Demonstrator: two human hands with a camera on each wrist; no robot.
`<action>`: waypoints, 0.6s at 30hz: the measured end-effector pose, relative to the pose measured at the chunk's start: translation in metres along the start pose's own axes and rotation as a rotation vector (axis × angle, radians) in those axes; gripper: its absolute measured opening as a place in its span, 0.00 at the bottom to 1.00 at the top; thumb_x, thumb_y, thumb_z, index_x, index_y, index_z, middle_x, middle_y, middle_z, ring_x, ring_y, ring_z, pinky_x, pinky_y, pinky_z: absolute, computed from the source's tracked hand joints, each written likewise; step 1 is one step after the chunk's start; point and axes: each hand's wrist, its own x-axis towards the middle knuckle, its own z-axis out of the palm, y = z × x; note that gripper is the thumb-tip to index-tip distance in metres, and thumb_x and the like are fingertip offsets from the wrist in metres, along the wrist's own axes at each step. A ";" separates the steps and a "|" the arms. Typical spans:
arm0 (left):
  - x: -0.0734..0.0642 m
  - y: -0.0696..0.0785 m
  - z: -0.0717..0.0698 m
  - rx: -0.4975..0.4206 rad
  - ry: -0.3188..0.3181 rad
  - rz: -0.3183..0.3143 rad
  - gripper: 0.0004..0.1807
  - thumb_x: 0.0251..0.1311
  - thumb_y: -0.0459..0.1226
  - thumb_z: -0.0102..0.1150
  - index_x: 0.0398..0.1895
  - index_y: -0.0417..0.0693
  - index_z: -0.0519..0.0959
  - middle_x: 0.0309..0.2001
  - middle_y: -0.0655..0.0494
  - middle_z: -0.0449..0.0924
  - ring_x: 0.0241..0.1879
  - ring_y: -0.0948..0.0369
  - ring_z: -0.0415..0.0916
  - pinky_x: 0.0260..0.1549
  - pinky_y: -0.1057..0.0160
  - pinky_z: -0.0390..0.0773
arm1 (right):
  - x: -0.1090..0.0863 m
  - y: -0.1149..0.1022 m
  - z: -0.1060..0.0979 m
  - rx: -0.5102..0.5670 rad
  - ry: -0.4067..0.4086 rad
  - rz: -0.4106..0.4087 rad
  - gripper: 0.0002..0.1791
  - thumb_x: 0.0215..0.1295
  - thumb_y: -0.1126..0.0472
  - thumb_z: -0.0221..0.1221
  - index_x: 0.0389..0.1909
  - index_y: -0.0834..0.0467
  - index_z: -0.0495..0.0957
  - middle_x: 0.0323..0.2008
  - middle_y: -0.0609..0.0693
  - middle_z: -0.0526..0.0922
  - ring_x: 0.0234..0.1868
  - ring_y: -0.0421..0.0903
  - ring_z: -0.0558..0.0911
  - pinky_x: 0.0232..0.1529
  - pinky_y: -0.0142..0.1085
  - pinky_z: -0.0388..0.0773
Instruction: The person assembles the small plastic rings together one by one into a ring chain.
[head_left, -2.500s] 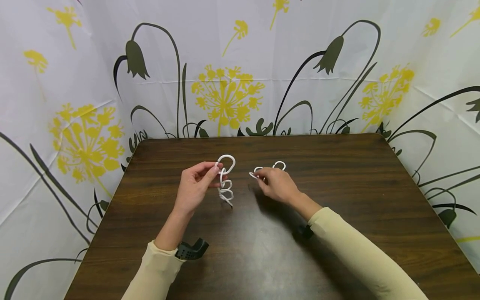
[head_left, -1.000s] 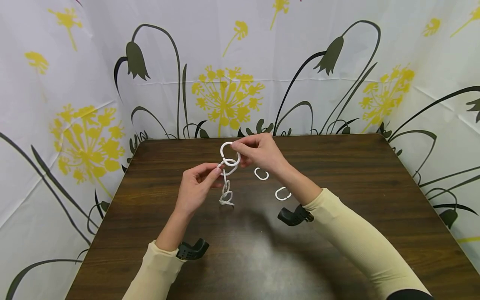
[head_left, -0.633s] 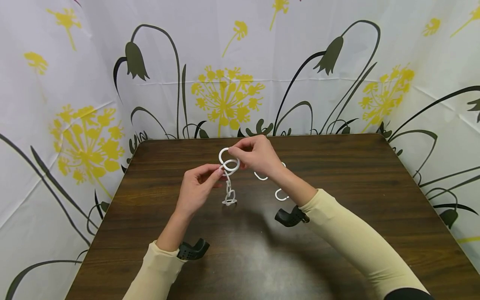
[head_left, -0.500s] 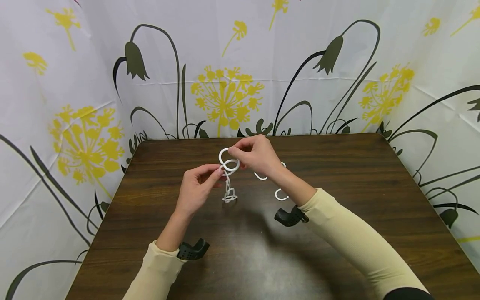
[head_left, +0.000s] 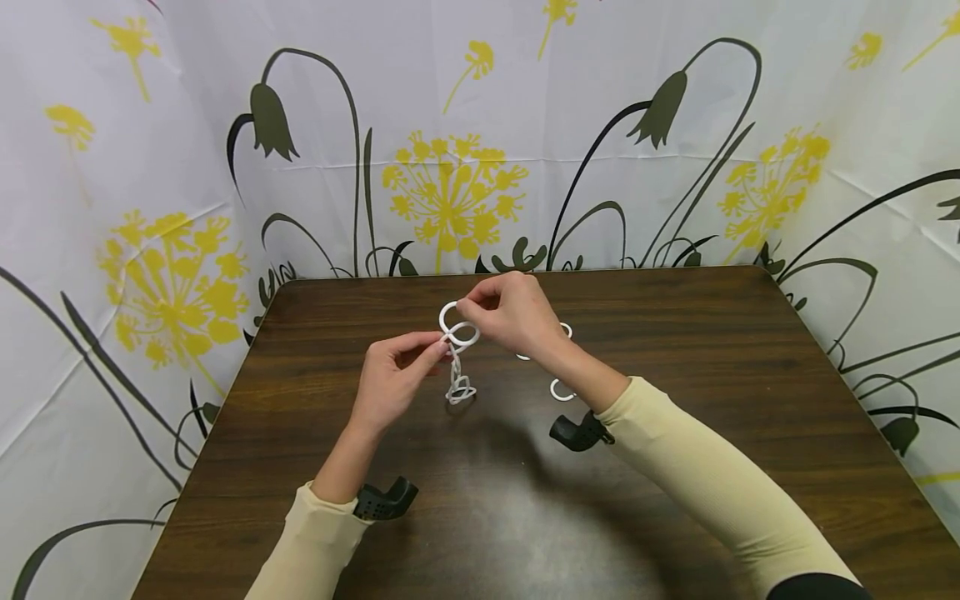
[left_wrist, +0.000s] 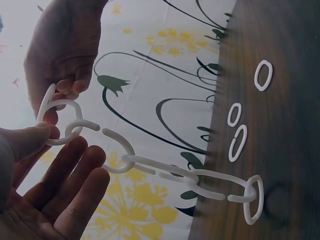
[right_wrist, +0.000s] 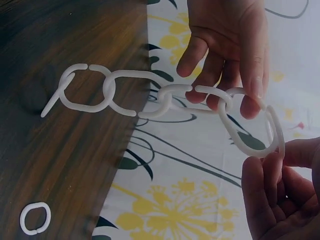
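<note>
My left hand (head_left: 393, 375) pinches the top of a chain of white plastic links (left_wrist: 160, 166) between thumb and fingers. The chain dangles from there, its lowest link close over the table. My right hand (head_left: 517, 312) comes in from the right and pinches a white C-shaped link (head_left: 442, 317) by its rim. In the head view that link overlaps the chain's top link, right at my left fingertips. Small gaps show in the links in both wrist views. I cannot tell whether the right hand's link is hooked through the chain.
Three loose white links lie on the dark wood table (head_left: 480, 517) beyond and beneath my right forearm: a far link (head_left: 568, 331), a partly hidden middle link (head_left: 525, 357) and a nearer link (head_left: 553, 389). A flowered curtain (head_left: 480, 108) hangs behind the table.
My right hand has come from the loose links on the table to the chain's top, bringing a link. Since then both upper links have dropped slightly and the chain's lower end has swung and bunched.
</note>
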 end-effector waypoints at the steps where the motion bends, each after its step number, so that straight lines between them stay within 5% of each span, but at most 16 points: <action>1: 0.000 0.000 0.000 -0.001 0.000 -0.001 0.09 0.63 0.26 0.60 0.44 0.26 0.82 0.37 0.31 0.83 0.33 0.62 0.83 0.33 0.67 0.83 | 0.000 0.000 0.000 -0.008 -0.002 0.004 0.09 0.59 0.57 0.62 0.22 0.52 0.86 0.18 0.39 0.80 0.22 0.37 0.75 0.25 0.32 0.72; 11: -0.001 -0.001 -0.003 0.025 -0.011 0.016 0.10 0.64 0.26 0.59 0.45 0.25 0.81 0.39 0.32 0.83 0.33 0.67 0.83 0.33 0.67 0.83 | -0.001 0.004 0.001 -0.025 0.006 0.002 0.09 0.59 0.57 0.62 0.21 0.51 0.85 0.17 0.39 0.80 0.22 0.37 0.75 0.25 0.32 0.72; 18: 0.001 -0.014 -0.007 0.045 0.004 0.004 0.10 0.65 0.27 0.59 0.45 0.28 0.81 0.40 0.35 0.83 0.33 0.65 0.83 0.33 0.64 0.84 | -0.002 0.008 -0.003 0.101 0.031 0.062 0.08 0.61 0.58 0.63 0.27 0.55 0.86 0.17 0.45 0.82 0.18 0.40 0.79 0.23 0.33 0.74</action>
